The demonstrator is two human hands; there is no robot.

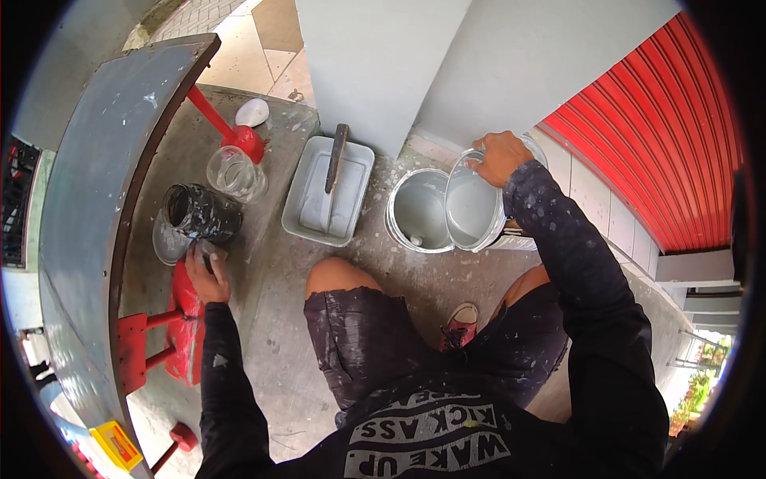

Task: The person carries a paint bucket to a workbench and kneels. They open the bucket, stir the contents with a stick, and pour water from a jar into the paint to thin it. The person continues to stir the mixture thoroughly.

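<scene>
My right hand (503,158) is closed over the rim of a light-coloured bucket (472,209), which leans toward another bucket (419,211) standing on the floor. Their rims appear to meet. The standing bucket has pale grey paint inside. On the left, my left hand (209,279) is closed with a small greyish thing at its fingers, too unclear to name. Just beyond that hand, a black paint-stained jar (217,219) tilts beside a round translucent lid (167,243). A clear plastic container (239,185) sits farther off, near a white round lid (253,112).
A white paint tray (292,207) stands in the middle, with a dark-handled stick (335,160) lying across it. A grey tabletop (92,199) with red metal legs (185,319) borders the left. Grey walls (375,64) and a red shutter (670,128) rise ahead and right.
</scene>
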